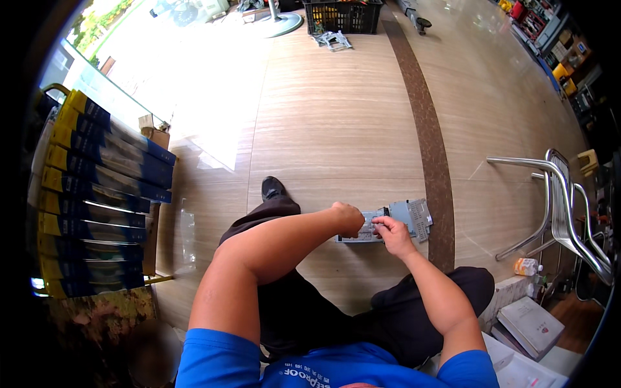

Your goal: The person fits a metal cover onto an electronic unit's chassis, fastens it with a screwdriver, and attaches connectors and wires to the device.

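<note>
A flat grey metal casing [414,215] with perforations at its right end lies on the tiled floor in front of me, between my legs. My left hand [348,220] is over its left part, fingers curled, what they grip hidden. Beside it, my right hand [393,234] reaches to the middle of the casing, thumb and forefinger pinched on something too small to make out. A small dark part sits at the casing's back edge, between my hands.
Left stands a rack of blue and yellow packs [90,194]. Right are a chrome chair [559,207], a small bottle [527,266] and boxes [527,326]. Beyond are a black crate [343,16], grey metal pieces [332,40], a round pedestal base [281,24] and tool shelving [556,52].
</note>
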Demonstrator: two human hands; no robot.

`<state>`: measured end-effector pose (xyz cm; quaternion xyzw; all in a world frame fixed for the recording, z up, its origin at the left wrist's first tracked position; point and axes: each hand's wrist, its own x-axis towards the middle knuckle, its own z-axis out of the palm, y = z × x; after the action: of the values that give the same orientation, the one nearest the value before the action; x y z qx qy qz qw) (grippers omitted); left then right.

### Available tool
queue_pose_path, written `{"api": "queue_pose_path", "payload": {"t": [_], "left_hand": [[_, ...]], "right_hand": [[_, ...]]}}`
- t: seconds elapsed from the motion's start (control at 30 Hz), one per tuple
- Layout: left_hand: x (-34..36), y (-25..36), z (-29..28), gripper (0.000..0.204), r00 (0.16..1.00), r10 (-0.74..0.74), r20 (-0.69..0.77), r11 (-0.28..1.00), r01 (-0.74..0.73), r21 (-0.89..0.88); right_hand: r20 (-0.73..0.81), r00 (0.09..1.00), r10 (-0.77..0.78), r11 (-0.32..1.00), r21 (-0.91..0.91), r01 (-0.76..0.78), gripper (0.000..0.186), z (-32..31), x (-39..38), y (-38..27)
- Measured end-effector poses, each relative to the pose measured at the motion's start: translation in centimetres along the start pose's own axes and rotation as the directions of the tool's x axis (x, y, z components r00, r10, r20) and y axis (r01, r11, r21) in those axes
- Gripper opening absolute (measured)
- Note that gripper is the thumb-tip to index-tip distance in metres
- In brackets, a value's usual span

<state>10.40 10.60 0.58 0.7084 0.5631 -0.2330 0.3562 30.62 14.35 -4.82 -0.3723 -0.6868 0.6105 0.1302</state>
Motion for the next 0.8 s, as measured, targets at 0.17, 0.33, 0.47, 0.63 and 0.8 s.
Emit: {"api": "queue_pose_path", "payload": {"t": [0.17,0.33,0.47,0.63,0.8], "left_hand": [[0.0,0.1,0.0,0.045,1.000,0.002,-0.011,1.000,-0.002,0.001],[-0.1,0.0,-0.1,0.046,1.000,-0.003,-0.014,1.000,0.003,0.013],[-0.4,0.1,-0.3,0.045,1.000,-0.004,-0.001,1.000,0.004,0.017],[-0.6,0.0,-0.1,0.044,0.999,0.034,-0.041,0.999,-0.033,0.026],[-0.2,0.1,0.0,0.047,1.000,-0.003,-0.014,1.000,0.004,0.011]], "right_hand": [[-0.004,0.998,0.061,0.995,0.075,-0.060,0.019,0.2,0.1,0.4],[0.018,0.999,0.048,0.995,0.085,-0.049,0.017,0.2,0.1,0.5],[0.027,0.999,0.026,0.977,0.209,-0.031,0.018,0.3,0.1,0.8],[-0.012,0.999,0.045,0.996,0.083,-0.044,0.014,0.4,0.1,0.4],[-0.020,0.999,0.037,0.992,0.120,-0.034,0.013,0.4,0.1,0.7]]}}
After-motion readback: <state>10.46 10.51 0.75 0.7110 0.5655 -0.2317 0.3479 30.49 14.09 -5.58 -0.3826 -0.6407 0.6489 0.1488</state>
